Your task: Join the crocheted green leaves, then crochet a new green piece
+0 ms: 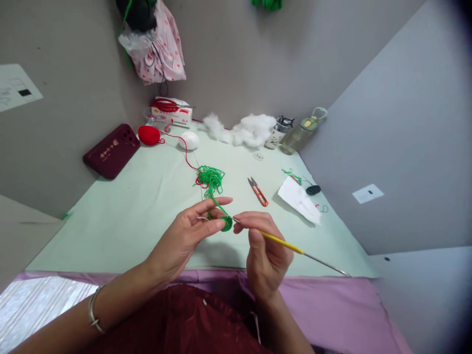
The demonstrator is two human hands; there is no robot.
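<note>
Between thumb and fingers, my left hand (191, 227) pinches a small round piece of green crochet (227, 223). A strand of green yarn runs from it over my fingers to a loose green tangle (211, 178) on the table. My right hand (266, 248) is closed around a crochet hook (283, 242) with a yellow grip and metal ends. The hook's tip meets the upper right edge of the crochet piece; whether it is through a stitch is too small to tell. Orange thread snips (257, 191) lie beyond my right hand.
At the back left are a red yarn ball (149, 135), a white ball (189, 140) and a dark red phone (112, 151). White stuffing (254, 130), a pen cup (275, 136) and a bottle (300, 132) line the back. White paper (299, 199) lies at right.
</note>
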